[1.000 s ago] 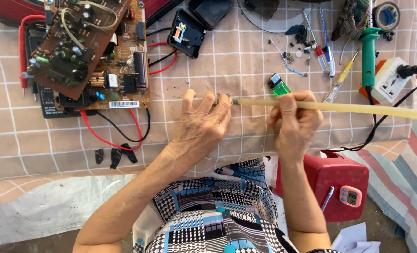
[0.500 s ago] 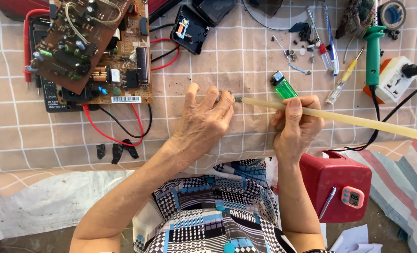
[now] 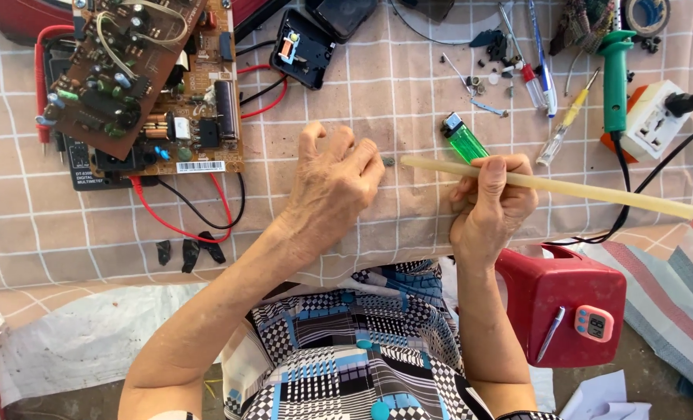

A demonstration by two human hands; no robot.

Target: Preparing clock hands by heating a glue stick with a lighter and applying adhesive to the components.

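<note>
Lap: patterned cloth (image 3: pixel 346 350) in black, white and blue, nearest the camera, between both forearms.
Box: red box (image 3: pixel 564 303) just right of the right forearm, at the table's near edge, with a small pink device on its side.
Table: covered with a beige checked cloth (image 3: pixel 409 85) that hangs over the near edge.
Left hand (image 3: pixel 332 183): palm down on the cloth, fingers curled together, fingertips close to a small dark part (image 3: pixel 388 162); whether they pinch anything cannot be told.
Right hand (image 3: pixel 493 206): closed around a long pale stick (image 3: pixel 580 189), thumb on top.
Stick: lies nearly level, its left tip just beside the dark part and the left fingertips, its far end reaching out past the table's right edge.
Lighter (image 3: pixel 465 140): green, on the cloth just beyond the right hand.
Black bits (image 3: pixel 189 253): three, on the cloth left of the left forearm.
Circuit board (image 3: pixel 160 85): brown, far left, with red wires looping toward the left hand.
Tools: yellow screwdriver (image 3: pixel 564 124), green-handled iron (image 3: pixel 616 78) and white socket (image 3: pixel 651 120), far right.
</note>
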